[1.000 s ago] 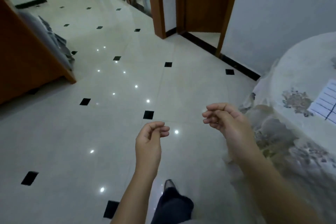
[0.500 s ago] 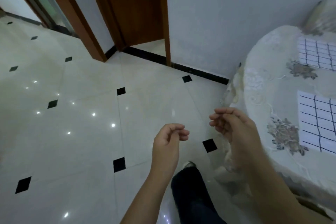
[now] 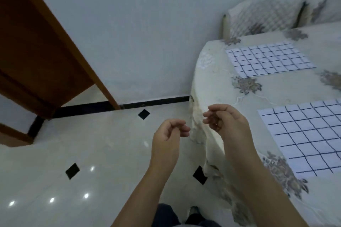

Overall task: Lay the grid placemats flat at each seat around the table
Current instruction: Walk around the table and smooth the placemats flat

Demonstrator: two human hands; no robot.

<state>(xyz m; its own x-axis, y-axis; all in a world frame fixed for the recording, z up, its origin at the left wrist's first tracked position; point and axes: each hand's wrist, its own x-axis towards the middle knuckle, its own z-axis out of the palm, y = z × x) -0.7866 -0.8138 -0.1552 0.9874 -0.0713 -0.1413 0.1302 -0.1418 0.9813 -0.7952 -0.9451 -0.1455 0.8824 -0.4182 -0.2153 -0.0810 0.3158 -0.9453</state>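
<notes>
Two white placemats with a dark grid lie flat on the table (image 3: 217, 79), which wears a cream floral cloth, at the right. The near placemat (image 3: 310, 136) sits by the table's front edge, the far placemat (image 3: 267, 59) by the chair side. My left hand (image 3: 168, 140) hovers over the floor, fingers loosely curled, holding nothing. My right hand (image 3: 227, 123) is raised beside the table's left edge, fingers also curled and empty. Neither hand touches a placemat.
A covered chair (image 3: 258, 18) stands against the grey wall behind the table, with a second one (image 3: 321, 9) at the far right. A brown wooden door frame (image 3: 46, 51) runs along the left. Glossy tiled floor (image 3: 92, 153) spreads to the left.
The view has swung right, bringing the table and both placemats into sight. Both hands keep the same curled, empty pose and have drawn closer to the table's edge.
</notes>
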